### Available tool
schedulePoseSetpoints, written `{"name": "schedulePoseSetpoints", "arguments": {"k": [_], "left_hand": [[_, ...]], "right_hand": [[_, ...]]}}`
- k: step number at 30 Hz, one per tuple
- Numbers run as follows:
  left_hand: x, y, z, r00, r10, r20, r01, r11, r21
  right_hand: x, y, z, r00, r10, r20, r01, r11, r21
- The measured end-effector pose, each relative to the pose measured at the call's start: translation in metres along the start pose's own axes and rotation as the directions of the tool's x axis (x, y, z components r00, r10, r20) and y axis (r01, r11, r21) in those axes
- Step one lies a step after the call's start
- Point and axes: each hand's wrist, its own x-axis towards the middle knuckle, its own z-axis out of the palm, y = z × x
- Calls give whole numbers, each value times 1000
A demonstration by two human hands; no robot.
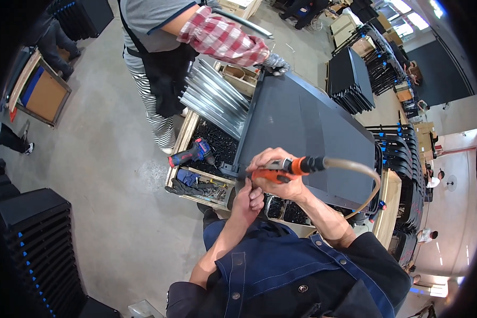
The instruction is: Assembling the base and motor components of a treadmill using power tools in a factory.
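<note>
My right hand (289, 188) is wrapped round an orange air tool (270, 176), held at the near left corner of a large dark grey panel (302, 114). From the tool's black end a translucent hose (375, 183) curves away to the right. Just below the tool's front end is my left hand (246, 204), its fingers curled and pressed together by the panel's edge. Whatever those fingers hold, if anything, is hidden. Across the panel, a co-worker's gloved hand (276, 64) rests on its far edge.
Left of the panel, a wooden crate holds metal tubes (214, 98), black small parts (217, 140) and a red-and-blue cordless drill (191, 153). The co-worker stands behind it. Black bins of small parts (286, 211) sit before me. Stacked dark panels (350, 79) stand at the far right.
</note>
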Motion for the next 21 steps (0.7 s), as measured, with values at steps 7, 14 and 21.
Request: {"name": "schedulePoseSetpoints", "arguments": {"k": [7,14,21], "left_hand": [[-23,-14,-29,984,-101,-148,139,951,276],[-40,-16,-22,989,22,-148,44,901,432],[-39,-35,-46,978,125,-167,34,691,722]], "right_hand": [[11,3,1,987,77,141,-68,995,-67],[7,1,8,979,187,81,-175,975,-137],[-45,-37,-34,999,-35,-32,32,996,-80]]}}
